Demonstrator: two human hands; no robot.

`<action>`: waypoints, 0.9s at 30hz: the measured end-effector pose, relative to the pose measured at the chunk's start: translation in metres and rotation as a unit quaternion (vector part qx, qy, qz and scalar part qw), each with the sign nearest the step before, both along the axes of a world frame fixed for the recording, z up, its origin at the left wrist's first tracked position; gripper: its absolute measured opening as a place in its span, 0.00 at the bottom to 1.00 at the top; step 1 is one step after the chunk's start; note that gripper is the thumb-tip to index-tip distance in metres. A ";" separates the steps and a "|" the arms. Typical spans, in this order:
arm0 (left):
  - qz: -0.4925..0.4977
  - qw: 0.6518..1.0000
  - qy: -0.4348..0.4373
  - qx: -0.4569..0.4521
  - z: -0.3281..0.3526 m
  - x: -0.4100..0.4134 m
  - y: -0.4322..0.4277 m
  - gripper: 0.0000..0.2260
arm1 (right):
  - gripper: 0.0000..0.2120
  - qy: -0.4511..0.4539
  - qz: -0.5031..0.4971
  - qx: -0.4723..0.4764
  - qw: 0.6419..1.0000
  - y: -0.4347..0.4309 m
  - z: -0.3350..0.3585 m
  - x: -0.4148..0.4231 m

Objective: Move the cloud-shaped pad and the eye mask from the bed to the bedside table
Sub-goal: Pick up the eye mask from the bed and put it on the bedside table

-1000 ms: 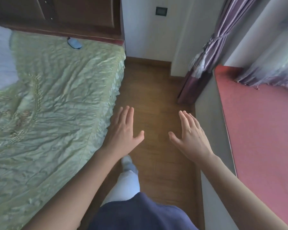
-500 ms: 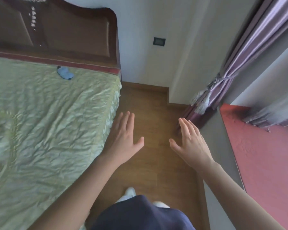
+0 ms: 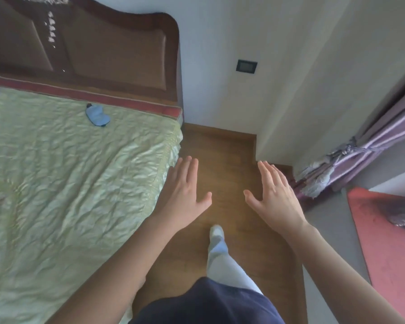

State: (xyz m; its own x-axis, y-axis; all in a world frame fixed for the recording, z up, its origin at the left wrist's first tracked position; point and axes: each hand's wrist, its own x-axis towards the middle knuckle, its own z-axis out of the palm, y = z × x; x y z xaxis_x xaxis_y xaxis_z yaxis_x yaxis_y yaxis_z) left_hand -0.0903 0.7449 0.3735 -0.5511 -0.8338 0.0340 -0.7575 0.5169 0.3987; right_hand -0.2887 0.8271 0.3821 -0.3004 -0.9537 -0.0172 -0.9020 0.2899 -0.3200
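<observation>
A small light-blue eye mask [image 3: 97, 116] lies on the green quilted bed [image 3: 63, 183], close to the brown headboard. My left hand [image 3: 185, 195] hovers flat with straight fingers over the bed's right edge, holding nothing. Beside it, my right hand [image 3: 272, 197] is spread flat above the wooden floor, also holding nothing. Both hands are well short of the eye mask. No cloud-shaped pad and no bedside table show in the head view.
A narrow wooden floor strip [image 3: 222, 160] runs between the bed and a red window seat [image 3: 388, 242] at right. A tied purple curtain [image 3: 360, 155] hangs by a wall corner. The headboard [image 3: 98, 50] stands against the far wall. My foot [image 3: 216, 235] steps forward.
I have walked forward along the bed and the view has tilted up; the headboard and eye mask are nearer and lower in view. Both hands stay flat and hold nothing.
</observation>
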 end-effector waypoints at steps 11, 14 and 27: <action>0.091 0.995 -0.032 0.008 0.001 -0.088 -0.160 0.36 | 0.36 0.004 0.067 0.033 0.997 -0.189 0.011 -0.110; 0.127 0.992 -0.020 0.020 0.004 -0.099 -0.193 0.35 | 0.36 0.014 0.108 0.059 0.992 -0.237 0.014 -0.120; 0.311 0.949 -0.026 0.045 -0.033 -0.047 -0.338 0.43 | 0.35 0.011 0.291 0.057 0.955 -0.455 -0.007 -0.064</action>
State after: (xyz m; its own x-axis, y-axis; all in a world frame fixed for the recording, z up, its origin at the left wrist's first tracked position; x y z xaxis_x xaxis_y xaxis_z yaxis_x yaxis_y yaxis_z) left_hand -0.1377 0.4073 0.3405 0.0501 -0.9966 -0.0660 -0.9247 -0.0712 0.3740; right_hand -0.3529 0.3721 0.3749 0.2780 -0.9517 -0.1306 -0.9272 -0.2303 -0.2953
